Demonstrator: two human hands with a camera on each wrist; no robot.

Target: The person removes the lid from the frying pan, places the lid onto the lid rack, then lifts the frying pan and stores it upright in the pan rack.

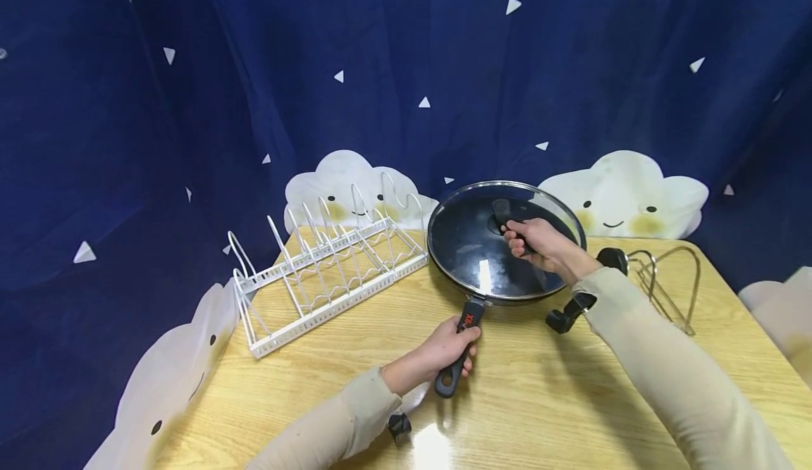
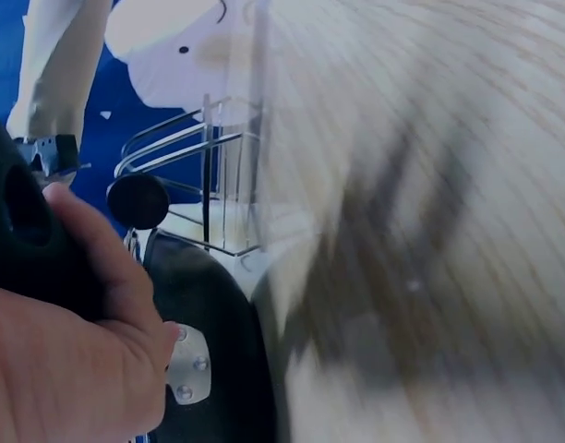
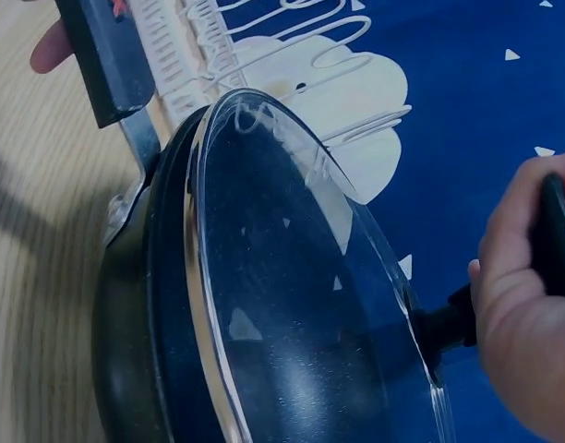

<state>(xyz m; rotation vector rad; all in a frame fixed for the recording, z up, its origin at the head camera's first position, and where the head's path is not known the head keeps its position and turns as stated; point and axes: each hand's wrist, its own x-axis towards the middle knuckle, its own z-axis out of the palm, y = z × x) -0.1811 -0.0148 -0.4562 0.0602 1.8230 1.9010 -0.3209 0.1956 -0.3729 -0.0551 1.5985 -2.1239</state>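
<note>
A dark frying pan point(image 3: 126, 314) sits at the right of the wooden table in the head view, its black handle point(image 1: 447, 380) pointing toward me. Over it lies a round glass lid point(image 1: 458, 239) with a metal rim. My left hand point(image 1: 444, 347) grips the pan handle, fingers curled around it. With my right hand point(image 1: 539, 243) I hold the lid's black knob point(image 3: 442, 325). In the right wrist view the lid's rim looks slightly apart from the pan's rim, though whether they touch somewhere is hidden. Where the handle joins the pan, a riveted metal plate point(image 2: 190, 365) shows.
A white wire rack point(image 1: 336, 308) with upright loops stands left of the pan. Right of the pan is a smaller metal wire rack point(image 1: 674, 308), with a black rounded piece point(image 1: 612, 259) beside it. Behind the table hangs a blue curtain point(image 1: 406, 68).
</note>
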